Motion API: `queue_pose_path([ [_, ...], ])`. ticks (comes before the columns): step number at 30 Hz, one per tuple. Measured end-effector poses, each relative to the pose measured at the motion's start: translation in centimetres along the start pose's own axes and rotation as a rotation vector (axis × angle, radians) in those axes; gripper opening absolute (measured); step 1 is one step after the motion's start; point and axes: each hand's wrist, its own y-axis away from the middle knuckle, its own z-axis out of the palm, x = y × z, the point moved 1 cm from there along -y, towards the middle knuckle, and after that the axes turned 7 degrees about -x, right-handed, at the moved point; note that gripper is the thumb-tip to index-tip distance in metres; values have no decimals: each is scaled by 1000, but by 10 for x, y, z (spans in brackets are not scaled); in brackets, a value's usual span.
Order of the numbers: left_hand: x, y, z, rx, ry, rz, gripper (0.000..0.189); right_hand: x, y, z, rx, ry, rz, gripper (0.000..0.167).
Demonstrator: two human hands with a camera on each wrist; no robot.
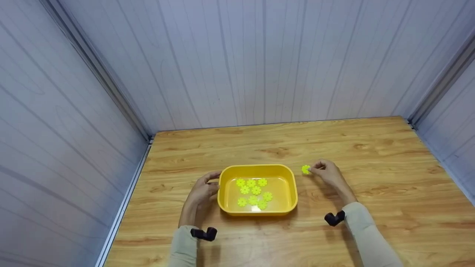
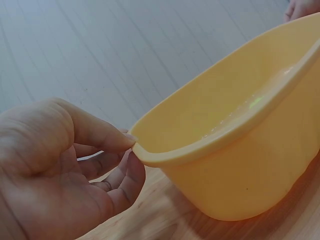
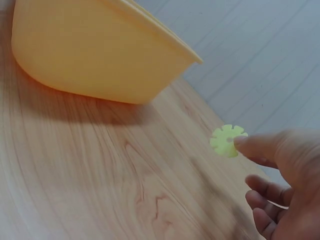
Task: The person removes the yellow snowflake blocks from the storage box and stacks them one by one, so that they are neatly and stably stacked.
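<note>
A yellow plastic basin (image 1: 258,214) stands on the wooden table, with several bright yellow-green notched discs (image 1: 256,190) lying flat on its floor. My left hand (image 1: 203,191) is at the basin's left side; in the left wrist view its thumb and fingers pinch the basin's rim (image 2: 150,159). To the right of the basin, my right hand (image 1: 328,173) holds one more notched disc (image 3: 227,140) between thumb and fingertip, above the table. The other fingers of that hand are loosely curled beneath.
The wooden table (image 1: 389,178) runs back to a pale panelled wall (image 1: 259,63). Side walls rise at left and right. A black wrist camera (image 1: 204,234) sits on the left sleeve, another black camera (image 1: 334,218) on the right.
</note>
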Motion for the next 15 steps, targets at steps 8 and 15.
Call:
queue_pose_path([
  [8,1,3,-1,-21,-1,0,54,0,5,-3,-4,111,63,15],
  [15,0,4,-1,-23,-6,-4,54,-1,7,-4,77,222,46,11],
])
